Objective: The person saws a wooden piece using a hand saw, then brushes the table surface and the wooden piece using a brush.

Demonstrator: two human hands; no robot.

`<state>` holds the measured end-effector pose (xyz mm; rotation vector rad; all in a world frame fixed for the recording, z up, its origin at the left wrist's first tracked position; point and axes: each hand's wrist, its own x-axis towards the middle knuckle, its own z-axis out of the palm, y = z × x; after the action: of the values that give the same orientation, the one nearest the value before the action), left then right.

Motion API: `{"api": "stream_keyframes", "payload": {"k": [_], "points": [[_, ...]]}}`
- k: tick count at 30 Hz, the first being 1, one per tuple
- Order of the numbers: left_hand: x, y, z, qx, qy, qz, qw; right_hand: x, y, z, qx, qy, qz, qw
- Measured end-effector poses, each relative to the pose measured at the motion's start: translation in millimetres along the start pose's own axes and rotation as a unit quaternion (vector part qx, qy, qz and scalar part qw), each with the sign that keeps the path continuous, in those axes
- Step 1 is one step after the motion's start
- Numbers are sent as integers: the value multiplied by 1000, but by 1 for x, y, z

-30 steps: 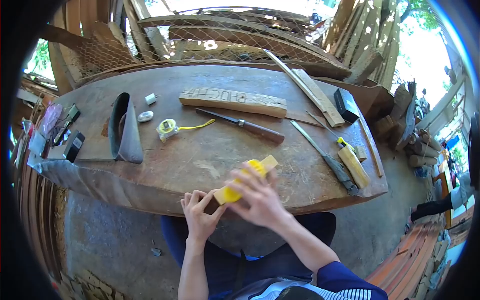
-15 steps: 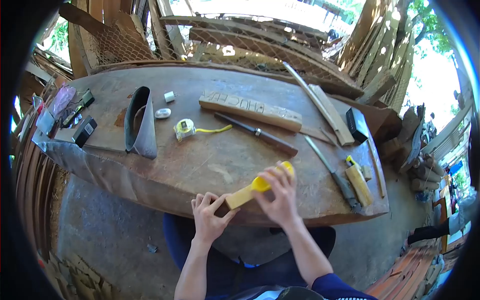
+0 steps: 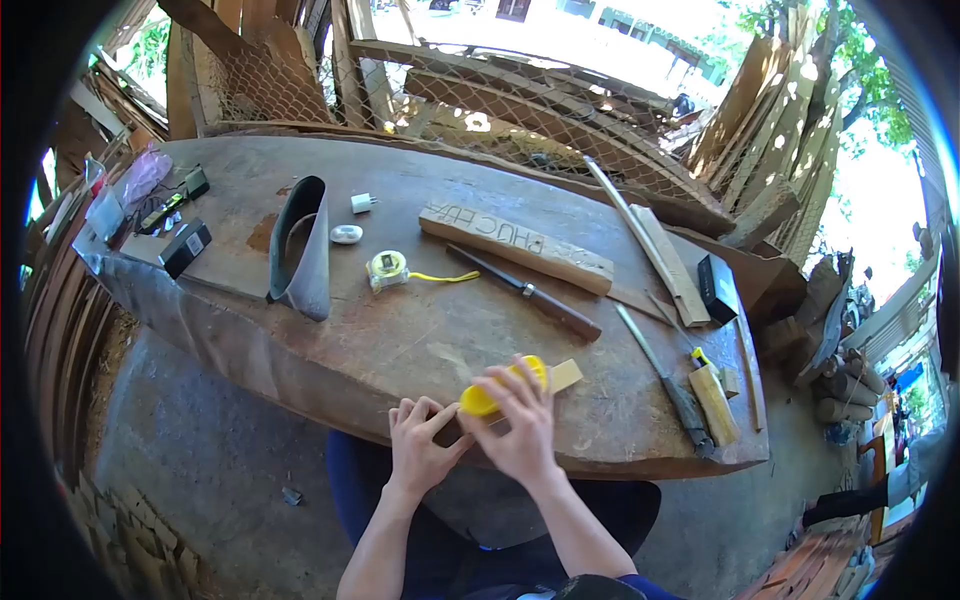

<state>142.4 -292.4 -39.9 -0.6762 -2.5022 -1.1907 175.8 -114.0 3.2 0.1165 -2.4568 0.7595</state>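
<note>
A small pale wooden block [image 3: 566, 375] lies at the near edge of the worktable. My left hand [image 3: 420, 448] is closed around its left end, thumb and fingers pinching it. My right hand [image 3: 516, 428] wraps over a yellow oval hand block [image 3: 478, 401], which rests on top of the wood and hides its middle. Beyond my hands is a long dark tool with a brown handle [image 3: 565, 313], beside a longer wooden piece [image 3: 510, 243] marked with letters. A yellow-white tape measure [image 3: 387, 270] sits left of that tool, its yellow strap trailing right.
On the worktable [image 3: 370, 350], a curved grey sheath-like piece [image 3: 312, 260] stands left, near a white plug adapter [image 3: 363, 203]. Small boxes and bags lie far left. A dark-handled blade [image 3: 685, 405], wooden strips and a black box [image 3: 717, 288] lie right. Wire mesh [image 3: 540, 120] runs behind.
My right hand has slid the yellow hand block left and toward me along the wood, uncovering the wood's right end. My left hand keeps its hold. The camera view has shifted slightly.
</note>
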Motion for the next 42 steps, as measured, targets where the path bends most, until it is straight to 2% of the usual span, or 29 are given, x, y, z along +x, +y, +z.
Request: {"api": "stream_keyframes", "payload": {"k": [2,3,8,10,15,19,22,25,28,31,34,39,42], "points": [[-4,-11,6,24,3,20,1000,-6,-16,6,0,-17,-39,999],[-2,-9,2,23,-4,19,1000,-7,-9,2,16,-13,-18,1000],[0,-2,0,3,3,-8,1000,-2,51,-28,-73,58,39,995],[-1,-2,2,-2,1,-11,1000,2,48,-26,-85,80,54,992],[-4,-10,8,10,-9,-7,1000,-17,-26,19,-3,18,-13,1000],[0,-3,-2,3,-10,3,1000,-12,19,-15,-36,27,35,998],[2,2,-4,-2,-8,-6,1000,4,43,-29,-108,87,63,988],[0,-6,1,25,-12,12,1000,-3,-7,7,-48,33,9,998],[-1,-7,1,19,-20,11,1000,-11,-10,12,-9,32,-7,999],[7,4,-6,4,-27,2,1000,-5,39,-20,-36,46,31,998],[6,4,-7,11,-28,-11,999,3,72,-35,-97,112,69,987],[5,-1,-2,13,-28,-8,999,-19,-6,6,-10,30,-5,999],[4,3,-5,9,-31,-21,999,-14,32,-22,-40,24,19,999]]}}
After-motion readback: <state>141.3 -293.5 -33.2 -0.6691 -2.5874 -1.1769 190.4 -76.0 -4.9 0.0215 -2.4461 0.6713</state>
